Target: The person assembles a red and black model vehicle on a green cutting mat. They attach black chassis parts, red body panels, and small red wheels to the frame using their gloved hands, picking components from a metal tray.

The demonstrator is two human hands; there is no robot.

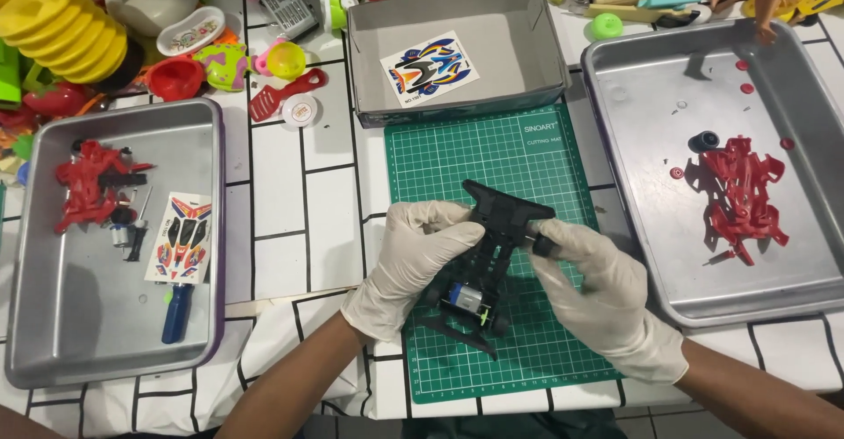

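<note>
While both gloved hands work over the green mat, a black toy-car chassis hangs between them, just above the mat's middle. Left hand is closed round the chassis' left side, fingers wrapped over its frame. Right hand pinches a small black wheel at the chassis' right side, thumb & forefinger shut on it. A small silver motor sits in the chassis' near end, w/ black wheels either side.

Mat lies at the table's near edge, centre, on a white cloth w/ black lines. Just beyond the mat's far edge: a grey cardboard box, open, w/ a sticker sheet on its floor.

Left tray, near the table's left edge, holds red car parts at its far end, another sticker sheet mid-tray, some small dark bits beside it, & a blue-handled screwdriver toward the near end.

Right tray, by the right edge, holds a red car body w/ a few small red discs scattered about & one black wheel just beside the body's far side.

Along the table's far edge is a jumble of plastic toys: a yellow ribbed piece at the far left corner, a red toy spatula, a green ball. Another person's hand reaches in at the far right corner, above the right tray's far rim; can't tell what it holds.
</note>
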